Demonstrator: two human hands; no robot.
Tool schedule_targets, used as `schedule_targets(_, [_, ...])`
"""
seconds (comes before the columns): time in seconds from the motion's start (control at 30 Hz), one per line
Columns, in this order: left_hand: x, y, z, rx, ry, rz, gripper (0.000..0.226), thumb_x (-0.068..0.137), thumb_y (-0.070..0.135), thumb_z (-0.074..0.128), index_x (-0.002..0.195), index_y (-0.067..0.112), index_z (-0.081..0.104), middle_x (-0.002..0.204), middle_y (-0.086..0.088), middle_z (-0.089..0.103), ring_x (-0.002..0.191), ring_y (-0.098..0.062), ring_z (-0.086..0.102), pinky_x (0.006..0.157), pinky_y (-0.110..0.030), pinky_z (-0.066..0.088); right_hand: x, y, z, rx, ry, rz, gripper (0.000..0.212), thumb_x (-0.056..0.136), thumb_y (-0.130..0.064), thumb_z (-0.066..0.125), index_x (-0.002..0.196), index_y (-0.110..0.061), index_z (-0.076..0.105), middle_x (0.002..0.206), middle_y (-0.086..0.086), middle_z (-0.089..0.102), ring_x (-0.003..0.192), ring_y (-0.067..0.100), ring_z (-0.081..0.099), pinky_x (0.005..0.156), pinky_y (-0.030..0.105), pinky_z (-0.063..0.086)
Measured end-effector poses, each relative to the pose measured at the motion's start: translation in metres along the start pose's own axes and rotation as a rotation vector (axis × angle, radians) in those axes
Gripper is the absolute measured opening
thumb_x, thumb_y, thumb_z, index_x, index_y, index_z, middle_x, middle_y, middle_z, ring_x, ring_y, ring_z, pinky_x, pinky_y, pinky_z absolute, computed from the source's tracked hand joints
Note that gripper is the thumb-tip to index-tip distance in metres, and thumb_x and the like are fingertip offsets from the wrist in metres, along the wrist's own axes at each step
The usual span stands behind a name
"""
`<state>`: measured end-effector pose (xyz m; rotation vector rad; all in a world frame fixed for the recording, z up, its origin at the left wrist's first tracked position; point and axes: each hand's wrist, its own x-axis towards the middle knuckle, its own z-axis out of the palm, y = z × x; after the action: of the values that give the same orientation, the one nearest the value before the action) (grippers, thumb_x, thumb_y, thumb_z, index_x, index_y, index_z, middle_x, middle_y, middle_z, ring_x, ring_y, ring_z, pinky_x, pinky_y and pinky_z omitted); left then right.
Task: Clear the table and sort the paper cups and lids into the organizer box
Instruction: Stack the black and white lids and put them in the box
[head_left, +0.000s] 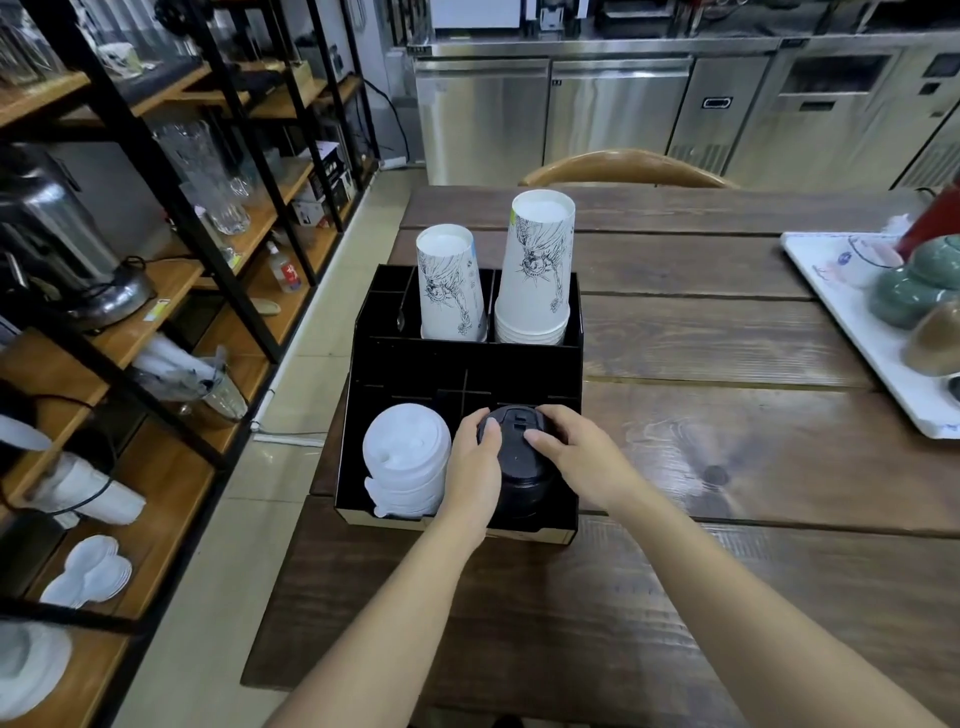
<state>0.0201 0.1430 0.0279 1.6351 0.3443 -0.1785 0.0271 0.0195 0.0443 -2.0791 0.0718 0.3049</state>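
Both hands are on the stack of black lids (514, 467) in the front right compartment of the black organizer box (358, 395): the left hand (475, 467) cups its left side with the thumb on top, and the right hand (574, 449) lays its fingers over the top right edge, so both are gripping the stack. Right beside it, in the front left compartment, sits a stack of white lids (408, 460). The back row holds two upside-down stacks of printed paper cups, the shorter stack (449, 283) left and the taller stack (537, 265) right. The box sits at the left edge of the wooden surface (727, 415), and a white tray (841, 312) with bowls lies well off to the right
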Motion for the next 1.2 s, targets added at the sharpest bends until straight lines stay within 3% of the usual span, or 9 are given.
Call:
schedule_targets(0.1, [0.005, 0.002, 0.002, -0.050, 0.052, -0.071, 0.037, 0.100, 0.028, 0.034, 0.133, 0.017, 0.046, 0.127, -0.002, 0.055, 0.113, -0.017, 0.050, 0.089, -0.026, 0.038, 0.005, -0.005, 0.001, -0.071, -0.001, -0.003, 0.039, 0.095, -0.027, 0.049, 0.131, -0.014, 0.048, 0.126, 0.004, 0.060, 0.116, 0.020, 0.055, 0.086, 0.025, 0.041])
schedule_targets(0.23, [0.009, 0.006, 0.003, 0.110, 0.074, -0.077, 0.038, 0.100, 0.028, 0.030, 0.131, 0.015, 0.048, 0.121, -0.003, 0.055, 0.105, -0.017, 0.049, 0.088, -0.030, 0.039, 0.012, -0.009, 0.000, -0.158, -0.026, 0.027, 0.046, 0.095, -0.030, 0.047, 0.138, -0.011, 0.042, 0.137, 0.008, 0.053, 0.126, 0.024, 0.048, 0.093, 0.028, 0.037])
schedule_targets(0.33, [0.008, 0.005, 0.001, 0.369, 0.076, 0.038, 0.039, 0.101, 0.028, 0.024, 0.129, 0.013, 0.047, 0.124, -0.006, 0.057, 0.111, -0.024, 0.053, 0.090, -0.034, 0.041, 0.013, -0.009, -0.002, -0.184, -0.045, 0.011, 0.043, 0.094, -0.030, 0.049, 0.133, -0.011, 0.047, 0.132, 0.007, 0.058, 0.122, 0.024, 0.051, 0.090, 0.027, 0.039])
schedule_targets(0.47, [0.003, 0.003, -0.004, 0.692, 0.081, 0.239, 0.037, 0.101, 0.026, 0.021, 0.122, 0.010, 0.047, 0.116, -0.010, 0.058, 0.099, -0.027, 0.057, 0.083, -0.040, 0.048, 0.010, -0.009, -0.008, -0.195, -0.062, -0.039, 0.033, 0.092, -0.028, 0.055, 0.121, -0.013, 0.056, 0.118, 0.006, 0.064, 0.111, 0.021, 0.057, 0.082, 0.024, 0.040])
schedule_targets(0.63, [0.005, 0.011, -0.005, 0.994, 0.119, 0.349, 0.034, 0.099, 0.019, 0.032, 0.131, 0.011, 0.044, 0.125, -0.008, 0.053, 0.106, -0.028, 0.056, 0.078, -0.035, 0.045, 0.016, -0.012, -0.012, -0.281, -0.106, -0.042, 0.035, 0.091, -0.032, 0.054, 0.121, -0.014, 0.055, 0.119, 0.007, 0.063, 0.105, 0.021, 0.058, 0.081, 0.027, 0.043])
schedule_targets(0.73, [0.004, 0.017, -0.014, 0.935, 0.140, 0.424, 0.035, 0.099, 0.025, 0.033, 0.128, 0.012, 0.049, 0.125, -0.006, 0.054, 0.109, -0.025, 0.055, 0.082, -0.035, 0.045, 0.017, -0.018, -0.014, -0.337, -0.104, -0.054, 0.043, 0.091, -0.033, 0.053, 0.129, -0.011, 0.049, 0.127, 0.010, 0.059, 0.112, 0.023, 0.055, 0.085, 0.028, 0.043])
schedule_targets(0.87, [0.006, 0.030, -0.039, 0.669, 0.267, 0.483, 0.036, 0.095, 0.021, 0.044, 0.130, 0.011, 0.049, 0.131, -0.007, 0.053, 0.120, -0.023, 0.050, 0.098, -0.035, 0.041, 0.015, -0.038, -0.015, -0.301, 0.068, -0.148, 0.050, 0.092, -0.031, 0.053, 0.136, -0.012, 0.042, 0.123, 0.011, 0.059, 0.113, 0.025, 0.055, 0.095, 0.034, 0.042])
schedule_targets(1.0, [0.011, 0.028, -0.074, 0.433, 0.424, 0.311, 0.036, 0.094, 0.019, 0.047, 0.129, 0.011, 0.047, 0.133, -0.006, 0.051, 0.125, -0.022, 0.046, 0.104, -0.037, 0.039, 0.018, -0.058, -0.003, -0.305, 0.004, -0.253, 0.040, 0.093, -0.026, 0.051, 0.131, -0.014, 0.047, 0.112, 0.006, 0.063, 0.104, 0.023, 0.058, 0.093, 0.038, 0.047])
schedule_targets(1.2, [0.006, 0.000, -0.099, 0.366, 0.362, 0.060, 0.037, 0.095, 0.022, 0.045, 0.131, 0.012, 0.047, 0.134, -0.006, 0.051, 0.121, -0.024, 0.049, 0.095, -0.035, 0.040, 0.031, -0.074, 0.033, -0.547, -0.217, -0.305, 0.042, 0.093, -0.029, 0.049, 0.132, -0.011, 0.046, 0.128, 0.013, 0.059, 0.119, 0.030, 0.054, 0.101, 0.042, 0.042])
